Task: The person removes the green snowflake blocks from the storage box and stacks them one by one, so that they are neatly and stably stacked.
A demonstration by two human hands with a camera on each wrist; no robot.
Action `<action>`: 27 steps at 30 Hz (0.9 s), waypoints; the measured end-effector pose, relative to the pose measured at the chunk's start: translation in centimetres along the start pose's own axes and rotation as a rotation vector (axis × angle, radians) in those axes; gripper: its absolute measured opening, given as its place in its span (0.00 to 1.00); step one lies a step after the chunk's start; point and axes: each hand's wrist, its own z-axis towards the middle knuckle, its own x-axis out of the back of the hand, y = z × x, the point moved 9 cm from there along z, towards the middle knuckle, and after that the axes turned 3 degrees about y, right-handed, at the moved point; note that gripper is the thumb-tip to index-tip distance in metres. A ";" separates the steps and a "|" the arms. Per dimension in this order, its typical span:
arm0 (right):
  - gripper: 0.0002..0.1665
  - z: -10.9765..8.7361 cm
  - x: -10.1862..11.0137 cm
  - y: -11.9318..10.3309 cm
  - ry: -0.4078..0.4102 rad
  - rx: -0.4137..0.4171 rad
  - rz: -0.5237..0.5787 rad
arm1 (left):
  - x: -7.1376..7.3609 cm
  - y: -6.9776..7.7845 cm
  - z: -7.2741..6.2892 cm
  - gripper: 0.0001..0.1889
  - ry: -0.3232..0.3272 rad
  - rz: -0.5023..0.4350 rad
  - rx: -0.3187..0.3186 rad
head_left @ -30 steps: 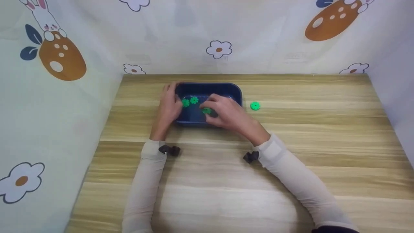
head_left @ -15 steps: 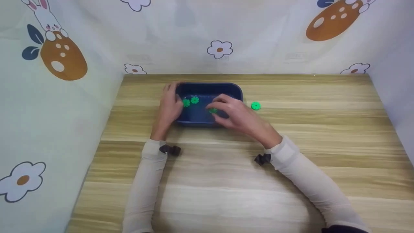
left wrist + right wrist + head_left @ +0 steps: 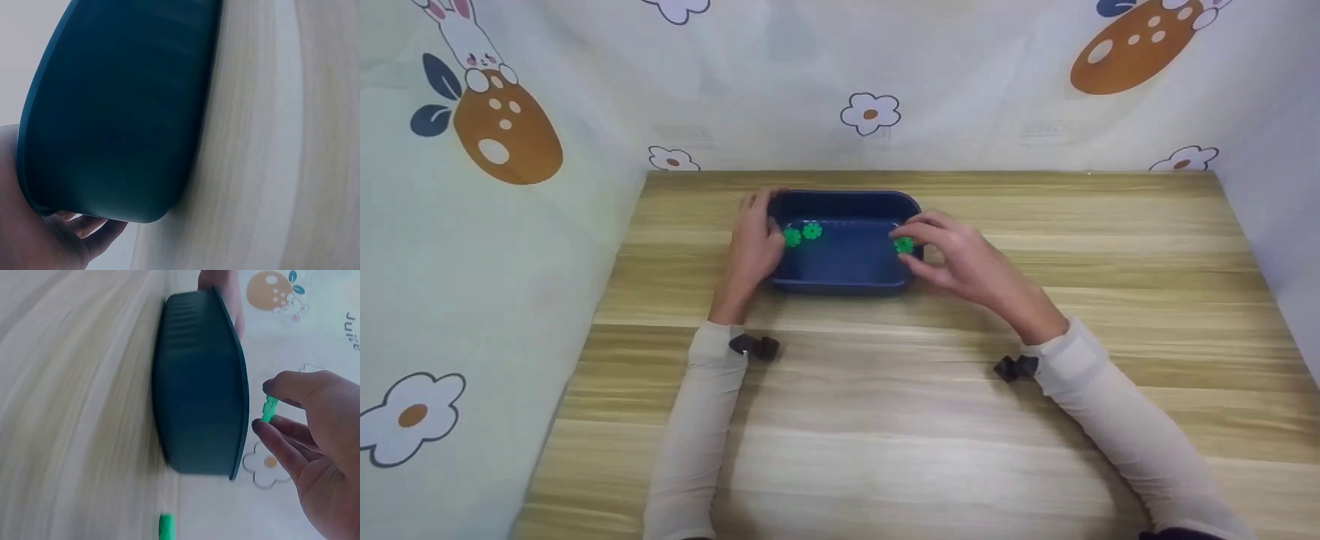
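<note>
My left hand (image 3: 754,244) grips the left end of a dark blue plastic bin (image 3: 847,286), thumb at the rim and fingers along the outer wall. Inside the bin, near that hand, lie two green notched discs (image 3: 811,231). Between thumb and fingertips my right hand (image 3: 971,262) pinches another green notched disc (image 3: 904,245), held up over the bin's right rim. In the right wrist view this pinched disc (image 3: 269,409) appears edge-on, above the rim. A further green disc (image 3: 166,527) lies on the table past the bin's right end; the right hand hides it in the head view.
The bin stands toward the back of a wood-grain table (image 3: 840,420). Behind it and to the left hang pale cloth walls (image 3: 780,90) printed with flowers and rabbits. A small black camera (image 3: 755,346) sits on each wrist.
My right hand has moved right, from over the middle of the bin to its right rim, carrying the pinched green disc. The left hand and the bin have stayed put.
</note>
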 end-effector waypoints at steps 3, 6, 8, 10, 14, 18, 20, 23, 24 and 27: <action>0.21 -0.7 0.8 0.9 0.017 -0.022 0.013 | 0.0 0.0 0.0 0.30 0.005 0.012 -0.013; 0.21 -1.3 1.5 2.0 0.015 -0.066 0.019 | 0.0 0.0 -0.1 0.31 0.010 0.022 -0.024; 0.20 -1.8 1.9 2.8 0.009 -0.098 0.022 | 0.0 0.0 -0.1 0.31 0.010 0.021 -0.026; 0.20 -2.2 2.3 3.6 -0.001 -0.130 0.022 | -0.1 -0.1 -0.1 0.31 0.005 0.013 -0.024; 0.20 -3.0 3.0 5.6 -0.020 -0.211 0.015 | -0.1 -0.1 -0.1 0.31 -0.001 0.007 -0.017; 0.20 -3.4 3.5 7.4 -0.061 -0.287 0.002 | -0.1 0.0 0.0 0.32 -0.001 0.004 -0.020; 0.21 -3.7 3.5 8.1 -0.086 -0.311 -0.001 | -0.1 0.0 0.0 0.32 -0.004 0.002 -0.018; 0.21 -3.9 3.2 8.9 -0.122 -0.327 -0.020 | -0.1 0.0 0.0 0.32 -0.006 0.005 -0.014; 0.21 -4.0 3.1 9.1 -0.132 -0.327 -0.025 | -0.1 0.0 0.0 0.32 -0.006 0.006 -0.011; 0.22 -4.1 2.7 9.4 -0.159 -0.326 -0.048 | -0.1 0.0 0.0 0.31 -0.005 0.007 -0.008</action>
